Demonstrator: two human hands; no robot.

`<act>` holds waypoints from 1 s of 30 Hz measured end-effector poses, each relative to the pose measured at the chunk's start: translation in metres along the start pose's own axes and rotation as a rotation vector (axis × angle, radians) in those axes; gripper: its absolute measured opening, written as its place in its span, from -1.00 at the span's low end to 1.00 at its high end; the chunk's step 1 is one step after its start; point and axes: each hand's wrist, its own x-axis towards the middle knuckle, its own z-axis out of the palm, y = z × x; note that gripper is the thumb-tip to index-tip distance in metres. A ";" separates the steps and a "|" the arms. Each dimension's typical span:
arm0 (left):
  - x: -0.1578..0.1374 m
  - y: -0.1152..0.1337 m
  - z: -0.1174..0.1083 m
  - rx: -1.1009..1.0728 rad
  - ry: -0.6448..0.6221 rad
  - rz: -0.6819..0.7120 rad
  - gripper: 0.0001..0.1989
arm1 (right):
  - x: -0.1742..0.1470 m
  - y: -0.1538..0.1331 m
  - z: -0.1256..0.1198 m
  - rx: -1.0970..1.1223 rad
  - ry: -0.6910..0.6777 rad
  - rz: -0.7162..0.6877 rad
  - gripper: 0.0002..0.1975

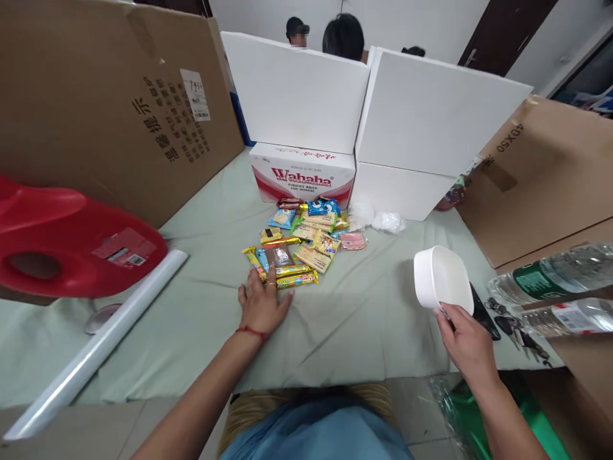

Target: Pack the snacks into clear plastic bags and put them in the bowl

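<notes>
My left hand (262, 301) lies with spread fingers on the green cloth, its fingertips at the near edge of a pile of wrapped snacks (313, 252). Closest to it are a yellow snack stick (253, 263), another yellow stick (297, 280) and a brown packet (280, 256). On the right, my right hand (464, 335) grips a white plastic container (450, 281) by its near edge. The container is tilted so that its hollow side faces up and to the right, and no contents show in it.
A red jug (76, 243) and a long white roll (105, 338) lie at the left. Behind the snacks stands a Wahaha box (302, 172) below white boards (297, 92). Crumpled clear plastic (387, 222), keys (520, 332) and water bottles (560, 275) are rightward. Cardboard boxes (115, 96) flank the table.
</notes>
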 end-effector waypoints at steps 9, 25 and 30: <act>0.001 0.001 -0.011 -0.154 0.124 0.000 -0.15 | 0.139 0.029 0.057 -0.363 -0.383 0.249 -0.66; -0.052 -0.056 0.000 0.002 0.255 0.122 -0.45 | 0.189 0.010 0.105 -0.348 -0.491 0.167 -0.67; -0.049 -0.060 0.004 -0.030 0.315 0.163 -0.50 | 0.219 -0.007 0.081 -0.330 -0.341 0.149 -0.60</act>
